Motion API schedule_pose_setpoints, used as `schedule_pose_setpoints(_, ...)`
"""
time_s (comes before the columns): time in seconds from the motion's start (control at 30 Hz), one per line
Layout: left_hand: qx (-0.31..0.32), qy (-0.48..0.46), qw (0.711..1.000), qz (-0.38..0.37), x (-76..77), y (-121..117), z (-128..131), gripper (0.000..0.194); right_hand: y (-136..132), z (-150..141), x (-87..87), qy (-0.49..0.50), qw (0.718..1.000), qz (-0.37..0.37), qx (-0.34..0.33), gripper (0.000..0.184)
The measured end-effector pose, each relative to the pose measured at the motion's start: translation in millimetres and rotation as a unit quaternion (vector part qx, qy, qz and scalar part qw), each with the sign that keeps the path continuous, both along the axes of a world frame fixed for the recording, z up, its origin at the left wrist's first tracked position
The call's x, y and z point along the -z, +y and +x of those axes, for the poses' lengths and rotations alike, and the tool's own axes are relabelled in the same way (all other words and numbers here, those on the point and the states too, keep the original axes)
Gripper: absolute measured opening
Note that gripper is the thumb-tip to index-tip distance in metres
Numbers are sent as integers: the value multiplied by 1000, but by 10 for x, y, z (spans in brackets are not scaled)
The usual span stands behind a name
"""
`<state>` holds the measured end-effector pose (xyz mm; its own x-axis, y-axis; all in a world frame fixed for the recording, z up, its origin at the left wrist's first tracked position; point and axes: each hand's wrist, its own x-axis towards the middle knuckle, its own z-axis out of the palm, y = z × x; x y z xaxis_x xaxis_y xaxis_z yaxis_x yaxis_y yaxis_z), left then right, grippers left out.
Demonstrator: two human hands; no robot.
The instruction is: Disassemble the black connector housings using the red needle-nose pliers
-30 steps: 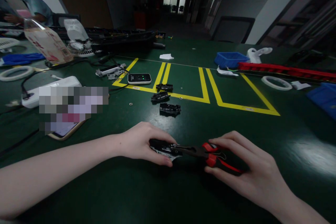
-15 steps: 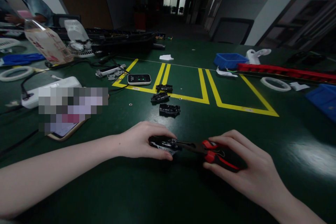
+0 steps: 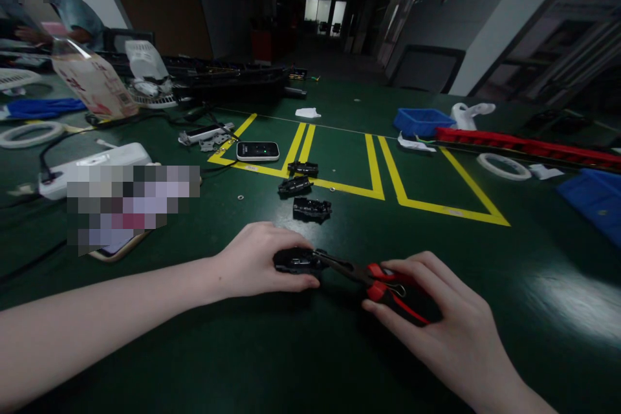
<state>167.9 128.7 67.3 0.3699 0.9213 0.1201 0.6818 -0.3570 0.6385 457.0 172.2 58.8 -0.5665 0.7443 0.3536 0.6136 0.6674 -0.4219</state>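
Between the thumb and fingers of my left hand is a small black plastic part, held low over the green table. My right hand is closed round the red and black handles of needle-nose pliers. The plier jaws reach left to the right end of the part and appear to touch it; whether they grip anything there I cannot tell. Beyond my hands lie three similar black parts, the nearest, a middle one and the farthest.
To the left are a phone, a white power strip and a bottle. A small device with a lit display rests near yellow tape. On the right are a blue bin, a red strip and a tape roll. A person sits far left.
My right hand and the pliers have shifted left, and the pliers now slant more. The black part has turned in my left hand, its light-coloured edge no longer showing. The view has tilted slightly.
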Motion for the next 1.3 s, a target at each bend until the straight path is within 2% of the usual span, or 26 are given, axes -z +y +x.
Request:
schedule_pose_setpoints(0.2,43,-28,999,-17,-30,14,-24,37,-41,-14,-34,23,999,-27,11,35)
schedule_pose_setpoints(0.33,71,-3,997,-9,22,29,-68,47,-25,6,-42,22,999,-34,1,34)
schedule_pose_setpoints(0.53,97,31,995,1,93,62,-104,53,100,104,54,3,1000,-6,-29,39)
schedule_pose_setpoints(0.73,97,46,994,2,87,77,-97,51,114,108,75,-1,1000,-15,-20,40)
schedule_pose_setpoints(0.9,72,2,997,-22,53,67,-57,41,43,29,9,-11,999,-37,8,36)
schedule_pose_setpoints(1.03,63,-11,998,-27,31,57,-36,36,41,27,20,-1,999,-45,19,37)
schedule_pose_setpoints(1.2,76,-8,997,-29,45,68,-52,38,119,101,71,9,999,-37,-11,41)
schedule_pose_setpoints(1.3,90,-4,995,-32,57,75,-69,40,122,111,46,10,998,-69,-11,38)
